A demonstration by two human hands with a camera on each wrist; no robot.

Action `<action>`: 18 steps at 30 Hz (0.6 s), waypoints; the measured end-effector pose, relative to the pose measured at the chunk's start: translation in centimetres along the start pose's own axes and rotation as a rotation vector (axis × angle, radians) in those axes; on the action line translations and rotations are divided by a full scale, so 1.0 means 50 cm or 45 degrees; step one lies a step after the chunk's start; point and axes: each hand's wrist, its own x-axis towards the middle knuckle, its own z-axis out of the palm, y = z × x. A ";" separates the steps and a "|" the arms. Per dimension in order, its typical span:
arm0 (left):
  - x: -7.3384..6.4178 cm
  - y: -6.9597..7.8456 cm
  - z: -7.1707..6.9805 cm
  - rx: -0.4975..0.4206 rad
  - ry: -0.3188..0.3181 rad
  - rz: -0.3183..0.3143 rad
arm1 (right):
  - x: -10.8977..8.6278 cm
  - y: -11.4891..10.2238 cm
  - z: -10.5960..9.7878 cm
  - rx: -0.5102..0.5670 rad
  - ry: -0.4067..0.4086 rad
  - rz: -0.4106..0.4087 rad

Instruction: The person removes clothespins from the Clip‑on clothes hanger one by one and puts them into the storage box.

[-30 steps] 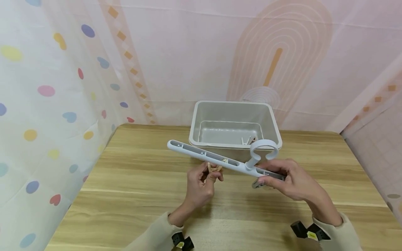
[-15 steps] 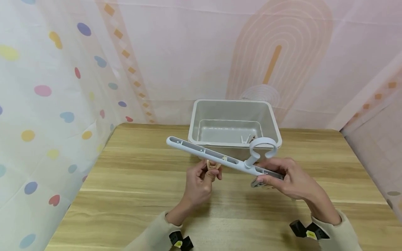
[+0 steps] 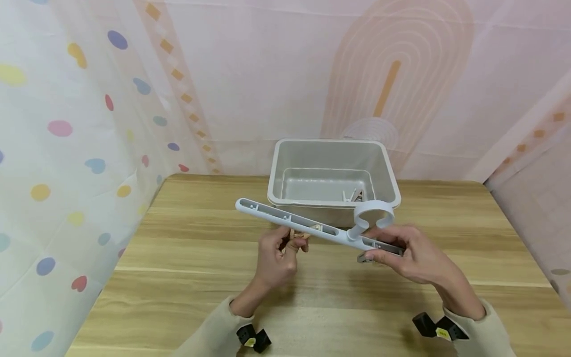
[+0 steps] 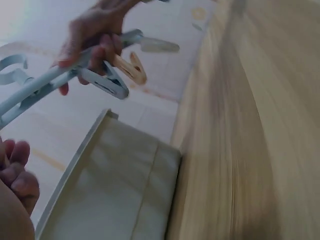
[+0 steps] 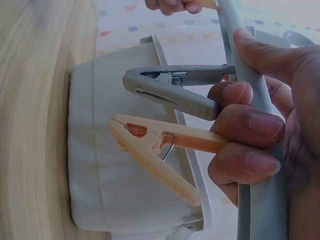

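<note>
My right hand (image 3: 415, 258) grips the right end of a pale blue-grey plastic clip hanger (image 3: 285, 216), a slotted bar with an open ring hook. The bar slants up to the left, above the table. Below its middle, my left hand (image 3: 276, 258) pinches a peach clothespin (image 3: 300, 235) whose upper part overlaps the bar's slot. In the right wrist view a grey clothespin (image 5: 170, 92) and another peach clothespin (image 5: 157, 155) stick out from the bar by my right fingers. The left wrist view also shows a whitish clip (image 4: 160, 46) at that end.
Behind the hanger, a light grey plastic bin (image 3: 327, 203) stands at the back of the wooden table (image 3: 200, 258). A few small clips (image 3: 357, 196) lie in its near right corner. A patterned curtain (image 3: 250, 89) hangs behind and along the left side.
My left hand has shifted slightly left, and the clothespin in it has tilted and sits closer to the bar. The hanger's left end rose slightly, then dipped again. My right hand keeps its grip.
</note>
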 end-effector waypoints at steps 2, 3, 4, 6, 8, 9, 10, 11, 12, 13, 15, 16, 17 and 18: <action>-0.002 0.003 -0.003 -0.189 -0.091 -0.146 | 0.000 -0.001 -0.001 0.006 -0.002 0.005; -0.002 0.004 -0.004 -0.257 -0.128 -0.195 | -0.001 -0.002 -0.001 0.009 -0.003 0.009; -0.001 0.006 -0.005 -0.311 -0.156 -0.235 | -0.002 -0.001 -0.001 0.015 -0.004 0.009; 0.001 0.010 -0.006 -0.329 -0.165 -0.277 | -0.003 -0.001 -0.002 0.021 -0.006 0.006; 0.001 0.011 -0.002 -0.258 -0.108 -0.223 | -0.002 -0.002 -0.003 0.033 -0.014 0.008; 0.001 0.011 0.001 -0.193 -0.061 -0.173 | -0.002 -0.002 -0.003 0.041 -0.023 0.008; 0.000 0.011 0.004 -0.112 -0.006 -0.111 | -0.001 -0.002 -0.003 0.049 -0.029 0.011; 0.000 0.009 0.007 -0.024 0.055 -0.038 | 0.001 -0.003 -0.003 0.059 -0.036 0.011; 0.000 0.006 0.011 0.052 0.113 0.044 | 0.002 -0.005 -0.003 0.069 -0.042 0.010; 0.001 0.004 0.013 0.121 0.163 0.119 | 0.003 -0.005 -0.002 0.085 -0.047 0.005; 0.003 0.002 0.016 0.259 0.248 0.247 | 0.004 -0.005 -0.001 0.101 -0.046 -0.024; 0.004 0.002 0.016 0.315 0.288 0.296 | 0.004 -0.005 0.001 0.090 -0.038 -0.044; 0.006 0.003 0.016 0.361 0.325 0.334 | 0.005 -0.004 0.002 0.089 -0.040 -0.058; 0.009 0.005 0.016 0.393 0.354 0.365 | 0.005 -0.004 0.004 0.070 -0.033 -0.072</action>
